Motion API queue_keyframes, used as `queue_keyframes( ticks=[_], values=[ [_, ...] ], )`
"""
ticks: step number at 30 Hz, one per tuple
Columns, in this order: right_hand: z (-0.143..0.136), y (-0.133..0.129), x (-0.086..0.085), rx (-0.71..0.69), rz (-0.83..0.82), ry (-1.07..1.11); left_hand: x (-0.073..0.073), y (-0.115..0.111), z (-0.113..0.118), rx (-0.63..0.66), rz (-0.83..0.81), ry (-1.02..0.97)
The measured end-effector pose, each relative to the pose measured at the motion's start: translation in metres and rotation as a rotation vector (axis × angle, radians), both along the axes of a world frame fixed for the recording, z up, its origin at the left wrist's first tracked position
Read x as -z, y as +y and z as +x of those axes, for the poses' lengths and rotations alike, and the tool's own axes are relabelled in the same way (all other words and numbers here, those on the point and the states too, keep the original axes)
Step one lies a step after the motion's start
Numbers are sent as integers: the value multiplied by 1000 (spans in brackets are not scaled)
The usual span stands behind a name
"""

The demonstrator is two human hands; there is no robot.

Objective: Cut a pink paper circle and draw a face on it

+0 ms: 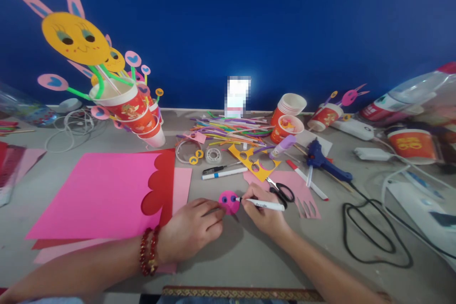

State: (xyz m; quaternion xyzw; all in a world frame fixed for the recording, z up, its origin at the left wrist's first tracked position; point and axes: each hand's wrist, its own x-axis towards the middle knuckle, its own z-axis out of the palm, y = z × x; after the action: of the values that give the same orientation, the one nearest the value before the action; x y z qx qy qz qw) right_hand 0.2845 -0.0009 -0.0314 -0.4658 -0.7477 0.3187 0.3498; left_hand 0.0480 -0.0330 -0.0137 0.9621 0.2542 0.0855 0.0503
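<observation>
A small pink paper disc (229, 203) with two dark blue eyes lies near the middle of the table. My left hand (194, 229), with red bead bracelets at the wrist, pinches the disc's left edge. My right hand (261, 209) is closed around a white marker (267, 204), whose black tip touches or nearly touches the disc beside its right eye. Black-handled scissors (283, 192) lie just beyond my right hand. A white and blue marker (224, 174) and a black pen lie behind the disc.
Pink sheets (107, 190) cover the left. Stacked cups (121, 104) holding paper bunnies stand behind them. Pipe cleaners (231, 130), tape (213, 155) and yellow scraps lie at the back middle. A blue glue gun (326, 161) and its cord are at the right.
</observation>
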Motion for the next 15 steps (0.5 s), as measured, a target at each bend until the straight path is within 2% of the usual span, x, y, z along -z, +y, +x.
queue_keyframes(
  ticks=[15],
  values=[
    [-1,0,0,-6,6,-15,-1,0,0,2,-7,9]
  ],
)
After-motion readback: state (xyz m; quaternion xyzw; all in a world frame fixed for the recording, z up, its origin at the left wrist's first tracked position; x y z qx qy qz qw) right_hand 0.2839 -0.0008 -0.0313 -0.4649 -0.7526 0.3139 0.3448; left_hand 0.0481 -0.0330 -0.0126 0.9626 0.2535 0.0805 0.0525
